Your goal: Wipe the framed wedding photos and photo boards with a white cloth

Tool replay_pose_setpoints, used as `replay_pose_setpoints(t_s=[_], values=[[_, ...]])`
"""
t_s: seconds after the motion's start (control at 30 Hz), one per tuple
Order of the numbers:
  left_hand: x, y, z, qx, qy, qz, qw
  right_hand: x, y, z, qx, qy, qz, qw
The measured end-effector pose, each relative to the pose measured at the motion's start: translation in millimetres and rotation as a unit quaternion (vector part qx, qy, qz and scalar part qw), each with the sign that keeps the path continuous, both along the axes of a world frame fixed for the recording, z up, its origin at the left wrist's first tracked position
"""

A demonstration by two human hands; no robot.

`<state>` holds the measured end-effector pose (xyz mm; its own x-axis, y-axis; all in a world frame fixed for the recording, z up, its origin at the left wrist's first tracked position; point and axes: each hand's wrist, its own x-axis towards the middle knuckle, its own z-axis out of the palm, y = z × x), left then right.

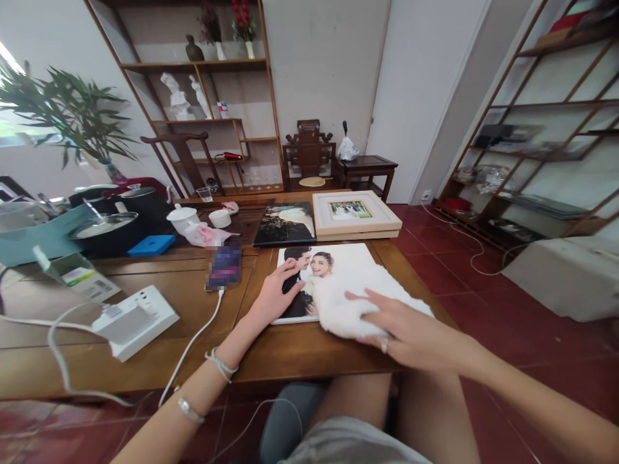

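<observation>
Tabletop (280, 357) has photo panel (355, 254) nr front edge, partly under fluffy white cloth (336, 312); lidded black pot (147, 205) back L, contents hidden. L hand (276, 293) spread on panel, R hand (399, 325) pinching cloth. Open carton (101, 287) at L, contents unclear; clear cup (204, 194) at back.

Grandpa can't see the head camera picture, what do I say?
A person's right hand rests on a fluffy white cloth over a rectangular photo of a couple, left hand on the photo's left side. Beyond lie a dark photo panel and a pale wood-framed picture.
</observation>
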<state>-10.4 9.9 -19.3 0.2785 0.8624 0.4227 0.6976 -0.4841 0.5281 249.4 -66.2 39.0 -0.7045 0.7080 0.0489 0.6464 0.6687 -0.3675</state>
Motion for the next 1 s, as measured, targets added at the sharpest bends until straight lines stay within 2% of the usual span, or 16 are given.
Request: replay_pose_setpoints(t_s=[0.07, 0.13, 0.23, 0.4, 0.47, 0.53, 0.6, 0.67, 0.77, 0.9, 1.0], values=[[0, 0, 0.6, -0.002, 0.004, -0.006, 1.000, 2, -14, 2.6, -0.013, -0.011, 0.036, 0.999], [-1, 0, 1.7, -0.004, 0.011, -0.011, 1.000, 4, -10, 2.4, -0.017, -0.013, 0.059, 0.998], [-1, 0, 3.4, -0.007, 0.020, -0.015, 1.000, 3, 23, -2.0, -0.008, -0.010, 0.031, 0.999], [-1, -1, 4.6, -0.008, 0.017, -0.015, 1.000, -15, 96, -10.9, 0.058, 0.005, -0.025, 0.998], [-1, -2, 4.2, -0.006, 0.016, -0.014, 1.000, -25, 114, -12.5, 0.080, 0.013, -0.041, 0.996], [-2, -1, 3.1, -0.005, 0.017, -0.011, 1.000, -35, 121, -13.0, 0.098, 0.019, -0.053, 0.994], [-2, 0, 1.4, -0.006, 0.015, -0.005, 1.000, -40, 116, -12.2, 0.110, 0.021, -0.045, 0.993], [-3, 1, -0.8, -0.005, 0.007, 0.000, 1.000, -42, 99, -10.4, 0.114, 0.019, -0.020, 0.993], [-3, 4, -4.0, 0.003, -0.004, -0.001, 1.000, -37, 53, -5.7, 0.101, 0.004, 0.037, 0.994], [-4, 5, -6.4, 0.011, -0.002, -0.010, 1.000, -27, -6, 2.7, 0.021, -0.020, 0.097, 0.995], [-4, 5, -6.5, 0.014, 0.001, -0.013, 1.000, -24, -12, 6.9, -0.002, -0.010, 0.108, 0.994]])
